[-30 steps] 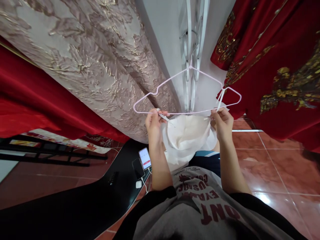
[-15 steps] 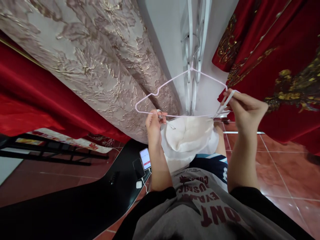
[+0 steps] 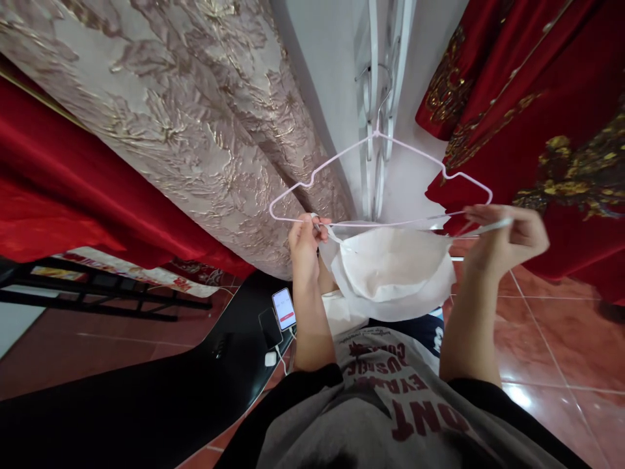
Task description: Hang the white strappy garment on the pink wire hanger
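A pale pink wire hanger [image 3: 312,177] hangs by its hook from a white metal grille [image 3: 375,98] on the wall. Below its bottom bar droops a cream white garment [image 3: 390,267] with thin straps. My left hand [image 3: 303,244] pinches the garment's left strap at the hanger's bottom bar. My right hand [image 3: 502,238] is closed on the right strap [image 3: 481,228] and holds it stretched out past the hanger's right end.
A beige and gold brocade cloth [image 3: 195,117] hangs at left, red velvet [image 3: 53,195] beside it, red gold-embroidered garments [image 3: 551,130] at right. A phone [image 3: 284,309] with a charger lies on a black surface [image 3: 146,404]. The floor [image 3: 547,339] is red tile.
My right hand has carried the right strap up over the hanger's shoulder and then pulled it out to the right. The garment is stretched wider. My left hand has stayed put.
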Tool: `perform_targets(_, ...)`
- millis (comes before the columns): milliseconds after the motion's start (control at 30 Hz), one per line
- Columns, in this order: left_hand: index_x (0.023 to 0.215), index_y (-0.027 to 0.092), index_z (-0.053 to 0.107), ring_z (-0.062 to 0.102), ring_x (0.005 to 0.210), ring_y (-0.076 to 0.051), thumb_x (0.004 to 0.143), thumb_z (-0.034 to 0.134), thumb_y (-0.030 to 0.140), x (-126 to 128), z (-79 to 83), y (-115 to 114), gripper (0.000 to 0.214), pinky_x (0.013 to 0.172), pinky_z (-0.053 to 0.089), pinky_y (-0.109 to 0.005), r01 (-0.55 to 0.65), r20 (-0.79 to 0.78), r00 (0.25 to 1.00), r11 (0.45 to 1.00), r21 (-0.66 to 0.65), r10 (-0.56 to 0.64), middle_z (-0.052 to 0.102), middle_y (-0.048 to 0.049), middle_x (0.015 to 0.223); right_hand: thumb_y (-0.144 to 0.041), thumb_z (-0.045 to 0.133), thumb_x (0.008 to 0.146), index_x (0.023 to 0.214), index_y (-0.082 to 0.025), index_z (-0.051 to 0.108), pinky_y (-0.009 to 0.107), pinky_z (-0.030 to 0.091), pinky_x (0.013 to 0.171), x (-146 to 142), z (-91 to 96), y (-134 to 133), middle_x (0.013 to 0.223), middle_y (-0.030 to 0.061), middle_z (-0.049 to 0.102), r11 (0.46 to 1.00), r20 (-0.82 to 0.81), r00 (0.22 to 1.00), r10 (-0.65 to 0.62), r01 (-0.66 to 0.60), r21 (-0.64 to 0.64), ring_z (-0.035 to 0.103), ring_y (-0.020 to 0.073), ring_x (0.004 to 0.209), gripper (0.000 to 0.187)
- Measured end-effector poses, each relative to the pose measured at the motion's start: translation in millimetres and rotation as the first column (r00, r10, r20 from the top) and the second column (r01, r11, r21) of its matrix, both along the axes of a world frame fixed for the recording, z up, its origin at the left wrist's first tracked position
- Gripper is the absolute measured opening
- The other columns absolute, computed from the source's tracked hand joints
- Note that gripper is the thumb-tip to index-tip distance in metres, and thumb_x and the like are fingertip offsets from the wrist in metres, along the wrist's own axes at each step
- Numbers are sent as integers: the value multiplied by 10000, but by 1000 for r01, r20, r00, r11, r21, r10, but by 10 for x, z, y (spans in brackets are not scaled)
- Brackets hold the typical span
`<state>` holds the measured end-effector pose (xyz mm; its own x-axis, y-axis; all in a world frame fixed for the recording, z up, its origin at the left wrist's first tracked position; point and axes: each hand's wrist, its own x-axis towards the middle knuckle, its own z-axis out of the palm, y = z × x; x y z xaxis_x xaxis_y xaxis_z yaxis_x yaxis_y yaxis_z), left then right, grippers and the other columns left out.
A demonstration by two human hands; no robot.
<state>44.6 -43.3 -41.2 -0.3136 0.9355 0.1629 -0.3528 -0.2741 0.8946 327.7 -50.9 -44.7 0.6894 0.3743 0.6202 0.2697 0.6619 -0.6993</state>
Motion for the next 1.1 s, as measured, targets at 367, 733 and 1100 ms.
perform_targets(367,984,225,669,666,738,-118,771,855,364,-212,-61,-33,315,609,503,-216,-129,21,992,992,19,128,807,-86,1113,-430,713,971,965,-276,784,420,572,891,-505,1,-47,995,41,805,847,444,753,487,-283,-449,729,239,999,170)
perform_targets(733,1028,174,783,765,1099,-230,863,741,272,-583,-97,72,197,1021,592,-385,-566,-190,719,722,399,668,810,-78,1088,-426,704,968,929,-279,791,421,566,861,-473,96,-62,953,30,813,857,432,782,449,-241,-455,728,233,927,175)
perform_targets(1100,956,244,817,643,849,-156,969,704,254,-606,532,296,114,796,506,-289,-12,-709,637,923,384,303,687,-16,901,-388,712,968,880,-267,773,425,512,863,-452,68,-36,940,31,794,875,520,740,427,-193,-444,688,232,886,162)
